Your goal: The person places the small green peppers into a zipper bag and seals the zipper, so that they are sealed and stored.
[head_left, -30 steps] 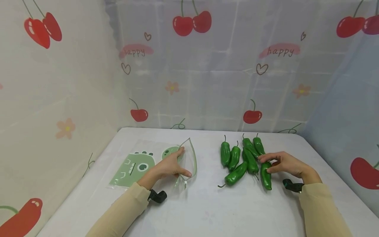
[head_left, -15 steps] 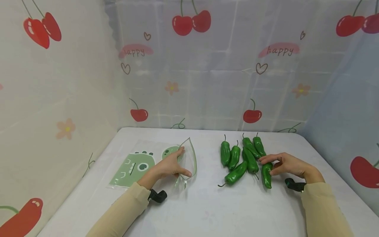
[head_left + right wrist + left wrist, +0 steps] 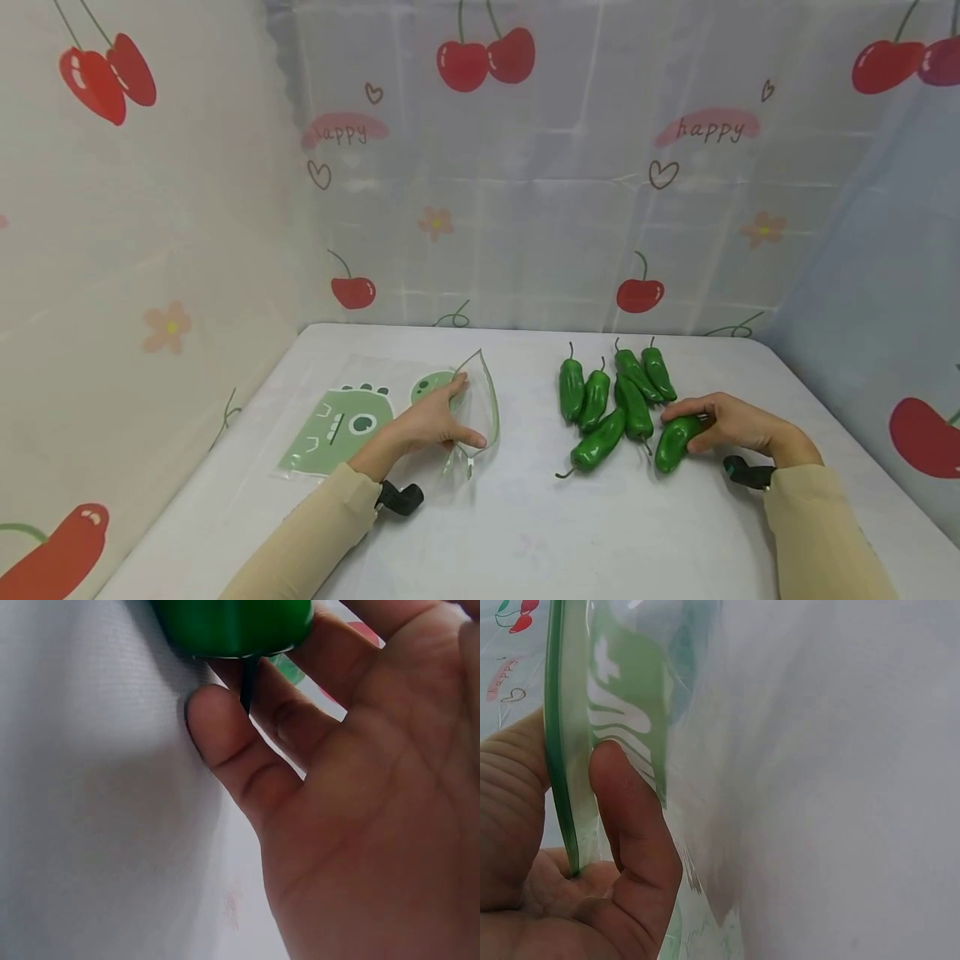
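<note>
A clear zip bag [image 3: 337,429] with a green cartoon print lies on the left of the table, its mouth spread toward the middle. My left hand [image 3: 427,421] grips the bag at its mouth, thumb and fingers apart. In the left wrist view, fingers curl around the green zip strip [image 3: 557,750]. To the right, my right hand [image 3: 738,425] pinches the end of a green pepper [image 3: 672,446] between thumb and fingers, low over the table. In the right wrist view that pepper [image 3: 232,626] shows at the top, its stem between the fingers.
Several other green peppers lie grouped left of the right hand, among them an upright-lying pepper [image 3: 571,392] and a slanted front pepper [image 3: 597,443]. The white table [image 3: 562,533] is bounded by a cherry-print curtain [image 3: 525,217] behind and at both sides.
The pepper under my right hand has turned and shifted toward the hand, away from the other peppers. My right hand has moved slightly right and nearer. The left hand and bag have stayed put.
</note>
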The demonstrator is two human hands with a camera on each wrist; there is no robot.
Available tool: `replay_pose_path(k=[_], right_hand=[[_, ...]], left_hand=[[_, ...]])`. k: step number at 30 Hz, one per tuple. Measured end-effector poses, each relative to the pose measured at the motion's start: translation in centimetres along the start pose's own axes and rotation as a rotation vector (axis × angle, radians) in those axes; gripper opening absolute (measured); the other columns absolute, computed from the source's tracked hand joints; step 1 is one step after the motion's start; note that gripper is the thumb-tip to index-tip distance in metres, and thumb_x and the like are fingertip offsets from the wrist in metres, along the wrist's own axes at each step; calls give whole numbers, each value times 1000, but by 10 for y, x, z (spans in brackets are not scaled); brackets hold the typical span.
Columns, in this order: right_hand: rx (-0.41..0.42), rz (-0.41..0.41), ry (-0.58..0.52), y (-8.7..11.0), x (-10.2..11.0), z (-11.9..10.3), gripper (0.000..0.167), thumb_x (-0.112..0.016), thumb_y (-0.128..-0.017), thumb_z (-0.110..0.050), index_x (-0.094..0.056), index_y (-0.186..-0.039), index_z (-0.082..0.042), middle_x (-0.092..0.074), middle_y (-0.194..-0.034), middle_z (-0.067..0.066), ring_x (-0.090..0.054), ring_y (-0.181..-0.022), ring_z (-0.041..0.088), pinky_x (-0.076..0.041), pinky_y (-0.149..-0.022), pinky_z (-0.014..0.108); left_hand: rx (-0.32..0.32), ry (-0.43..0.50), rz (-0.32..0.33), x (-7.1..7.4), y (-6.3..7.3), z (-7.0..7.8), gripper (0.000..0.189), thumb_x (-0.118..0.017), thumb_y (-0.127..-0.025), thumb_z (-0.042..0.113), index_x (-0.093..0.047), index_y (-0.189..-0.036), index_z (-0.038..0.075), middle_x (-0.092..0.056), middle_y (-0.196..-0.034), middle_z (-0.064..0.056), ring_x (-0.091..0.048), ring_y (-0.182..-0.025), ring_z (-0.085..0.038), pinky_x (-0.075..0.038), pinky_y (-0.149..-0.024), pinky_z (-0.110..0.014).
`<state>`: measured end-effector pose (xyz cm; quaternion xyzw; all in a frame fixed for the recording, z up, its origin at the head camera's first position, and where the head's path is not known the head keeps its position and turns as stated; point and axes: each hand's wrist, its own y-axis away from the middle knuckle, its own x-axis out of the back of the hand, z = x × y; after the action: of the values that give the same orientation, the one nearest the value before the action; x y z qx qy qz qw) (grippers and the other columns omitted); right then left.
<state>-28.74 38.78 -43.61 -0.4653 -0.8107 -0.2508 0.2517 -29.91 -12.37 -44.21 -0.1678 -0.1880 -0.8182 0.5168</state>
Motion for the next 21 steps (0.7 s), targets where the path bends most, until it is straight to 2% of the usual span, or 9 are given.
replay_pose_path(k=[3,6,16,21], right_hand=[[7,-11,-22,1,1,0,53,-87,-79,-16,-72,-130,-12,-58,-147,19,-42,-118,-17,-42,-94,12],[13,-14,-30,2,1,0,53,-86,-80,-16,-71,-130,-9,-58,-147,21,-41,-115,-21,-41,-93,11],[43,23,11,5,6,-1,52,-84,-83,-17,-70,-132,-8,-57,-145,24,-48,-113,-15,-46,-90,15],[91,32,5,9,11,-8,53,-83,-85,-17,-68,-134,-5,-57,-146,22,-47,-117,-17,-46,-91,16]], left_hand=[[-1,-7,3,0,0,0,133,-99,-66,30,-14,-167,16,-24,-172,-3,-49,-54,-15,-50,-55,-28],[1,-6,1,0,0,1,133,-99,-66,29,-13,-167,15,-24,-172,-3,-49,-55,-15,-50,-56,-28],[-6,-11,2,0,1,1,132,-98,-67,30,-13,-167,14,-26,-171,-3,-50,-54,-15,-49,-56,-28],[-2,-19,8,0,1,1,132,-98,-66,31,-14,-167,14,-28,-171,-3,-49,-53,-15,-49,-55,-28]])
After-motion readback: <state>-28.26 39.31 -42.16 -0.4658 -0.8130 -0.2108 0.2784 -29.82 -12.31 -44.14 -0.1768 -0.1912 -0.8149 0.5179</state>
